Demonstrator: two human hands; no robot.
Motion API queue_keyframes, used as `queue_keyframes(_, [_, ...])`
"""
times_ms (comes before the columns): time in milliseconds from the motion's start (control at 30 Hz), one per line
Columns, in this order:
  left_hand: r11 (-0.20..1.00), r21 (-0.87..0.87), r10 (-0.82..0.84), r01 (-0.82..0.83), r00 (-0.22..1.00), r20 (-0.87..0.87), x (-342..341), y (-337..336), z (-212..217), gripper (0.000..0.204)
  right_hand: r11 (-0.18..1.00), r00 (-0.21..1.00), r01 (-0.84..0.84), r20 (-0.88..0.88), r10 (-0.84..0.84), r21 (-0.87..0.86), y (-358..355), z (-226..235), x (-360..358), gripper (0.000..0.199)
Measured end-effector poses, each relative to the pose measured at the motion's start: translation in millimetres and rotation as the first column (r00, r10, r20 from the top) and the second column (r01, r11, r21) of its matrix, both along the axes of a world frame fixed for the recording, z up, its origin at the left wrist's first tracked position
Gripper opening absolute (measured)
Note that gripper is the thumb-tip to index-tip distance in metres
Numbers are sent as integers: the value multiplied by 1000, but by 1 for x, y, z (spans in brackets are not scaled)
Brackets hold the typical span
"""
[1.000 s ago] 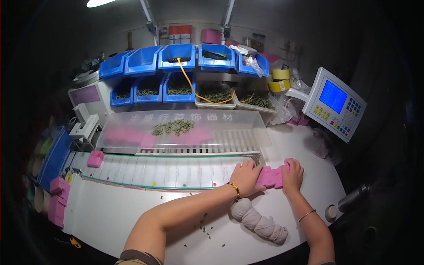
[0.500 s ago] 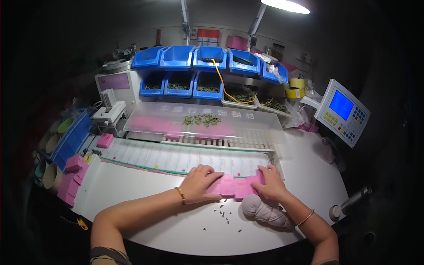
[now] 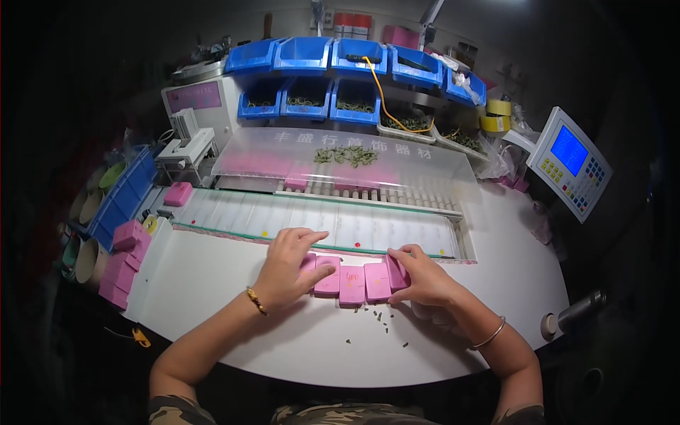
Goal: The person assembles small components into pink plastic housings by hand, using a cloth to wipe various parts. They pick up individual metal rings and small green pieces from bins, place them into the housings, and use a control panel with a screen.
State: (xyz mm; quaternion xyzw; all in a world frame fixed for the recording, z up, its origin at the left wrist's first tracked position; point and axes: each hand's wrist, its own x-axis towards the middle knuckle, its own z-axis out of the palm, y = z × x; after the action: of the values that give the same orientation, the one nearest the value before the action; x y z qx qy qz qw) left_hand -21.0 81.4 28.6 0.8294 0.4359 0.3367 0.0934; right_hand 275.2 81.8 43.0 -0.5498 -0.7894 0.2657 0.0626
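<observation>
A row of pink rubber mould blocks [image 3: 352,289] lies on the white tabletop in front of me, side by side and slightly staggered. My left hand [image 3: 287,268] is at the left end with its fingers spread above the blocks. Its thumb reaches over the second block [image 3: 324,286], and the hand partly covers the leftmost one. At the right end, my right hand [image 3: 429,282] grips a tilted pink mould block [image 3: 398,273] between thumb and fingers. Several small dark green bits [image 3: 387,327] are scattered just nearer to me.
Behind the row runs a white conveyor [image 3: 297,215] with green edges, under a clear cover [image 3: 255,152] bearing green pieces. Blue bins [image 3: 304,55] stand at the back. A control panel [image 3: 570,163] is on the right; stacked pink blocks [image 3: 124,273] stand at left.
My left hand has lifted and opened from the side of the blocks. The blocks now sit more spread out and staggered. The view has shifted, and my right forearm now hides most of the pale cloth bundle.
</observation>
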Motion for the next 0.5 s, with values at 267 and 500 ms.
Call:
queue_keyframes(267, [988,53,-154,145,949,275,68,-1,-3,44,935,991,92,-122,-53,343,-21,7,1,77])
queue_keyframes(500, [403,-489,83,773,501,861,95,7,1,44,763,924,110,-348,157,637,-40,26,-7,86])
